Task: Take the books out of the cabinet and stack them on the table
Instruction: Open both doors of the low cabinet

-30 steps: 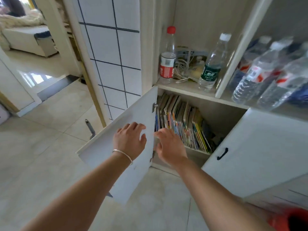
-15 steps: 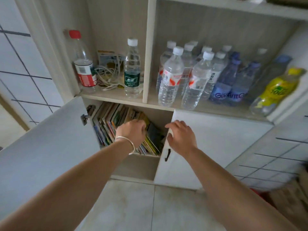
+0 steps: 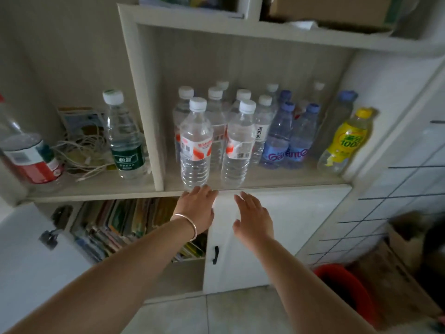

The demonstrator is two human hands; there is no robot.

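Books (image 3: 125, 227) all upright in cabinet (image 3: 277, 237), none stacked yet (no desk in sight); left hand (image 3: 196, 212) and right hand (image 3: 252, 219) flat-fingered, empty, near right door.

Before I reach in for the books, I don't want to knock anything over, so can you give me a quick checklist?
1. Left cabinet door swung open: ok.
2. Books exposed and reachable: ok.
3. Left hand free, fingers straight: ok.
4. Right hand free, holding nothing: ok.
5. Right cabinet door open: not ok, it is closed, handle untouched.
6. Table ready for stacking: cannot tell, out of view.
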